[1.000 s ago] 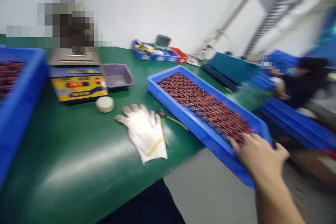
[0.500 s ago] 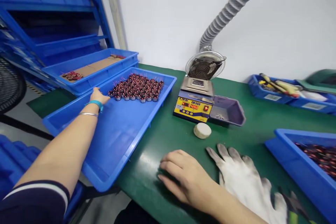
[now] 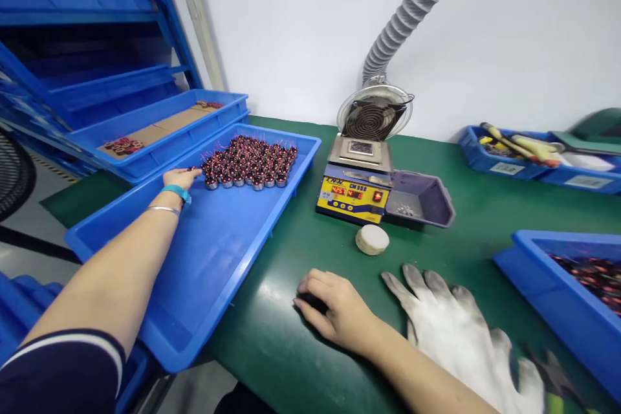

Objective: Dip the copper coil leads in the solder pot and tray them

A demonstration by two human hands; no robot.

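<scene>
My left hand (image 3: 180, 178), with a teal band and a bracelet at the wrist, reaches over the blue tray (image 3: 194, 330). Its fingertips are pinched at the left edge of a cluster of wire-wound copper coils (image 3: 250, 162), on what looks like one small dark coil, mostly hidden by the fingers. The coils stand packed together at the tray's far end, thin reddish leads pointing up. My right hand (image 3: 334, 307) rests on the green table, fingers loosely curled and thumb apart, with a dark gap and no visible object inside. White work gloves (image 3: 451, 330) lie beside it.
A yellow-fronted solder pot (image 3: 352, 197) stands under an exhaust hose (image 3: 412, 13), beside a purple bin (image 3: 436, 204) and a round white pad (image 3: 372, 240). Another coil tray (image 3: 548, 291) and pliers (image 3: 557, 375) are at right. A cardboard-lined tray (image 3: 233, 103) sits behind left.
My left hand stays by the left edge of the coils, its fingers now turned more towards them. The right hand keeps its place on the table. The view has shifted slightly.
</scene>
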